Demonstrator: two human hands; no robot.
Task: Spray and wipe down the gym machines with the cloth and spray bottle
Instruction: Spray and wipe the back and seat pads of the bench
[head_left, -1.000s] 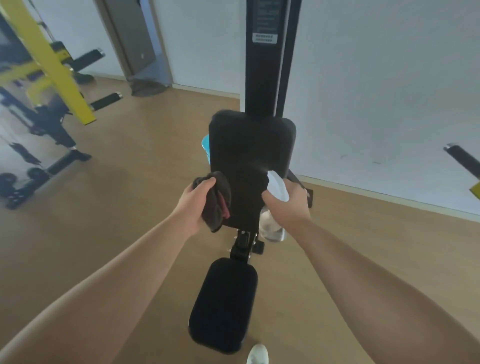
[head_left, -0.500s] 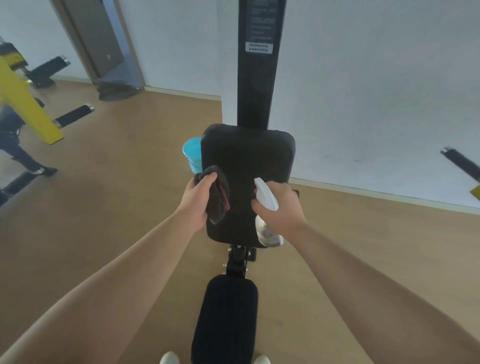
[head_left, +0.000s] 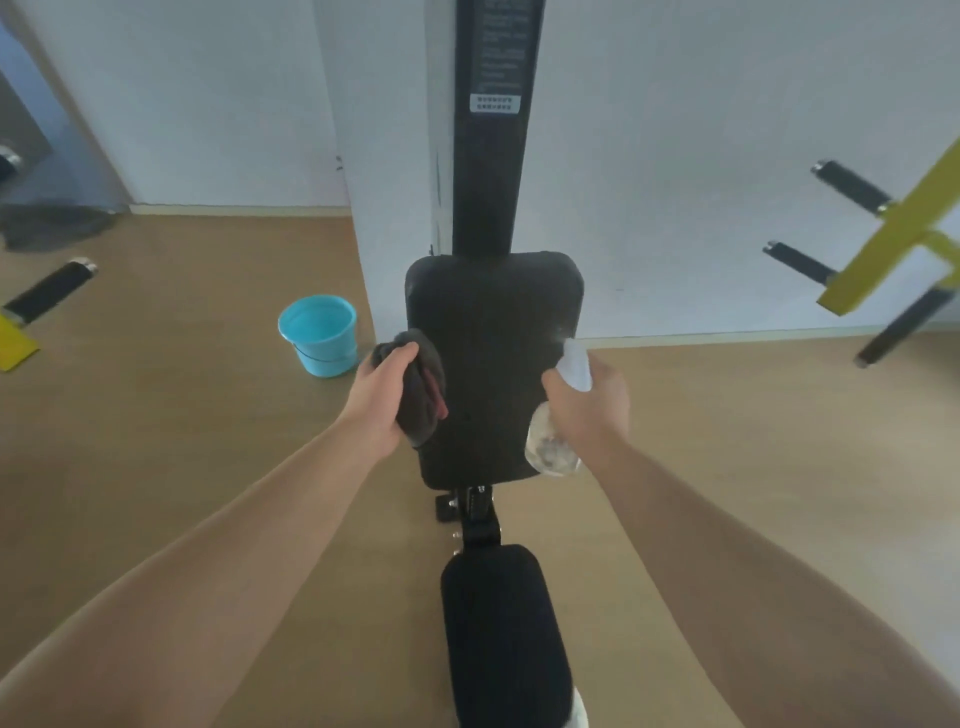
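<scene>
The lone head camera looks forward and down, close above the back pad (head_left: 493, 332), edges seemingly blurred.

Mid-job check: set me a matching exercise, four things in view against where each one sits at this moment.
Things
1. dark bunched cloth
2. clear plastic spray bottle with white head
3. light blue plastic bucket
4. black padded seat

Places
A. on the wooden floor, left of the black padded backrest
B. held in the right hand
C. below the backrest, nearest the camera
D. gripped in the left hand, at the backrest's left edge

Pairs: 1-D, 2-B, 3-A, 4-C
</scene>
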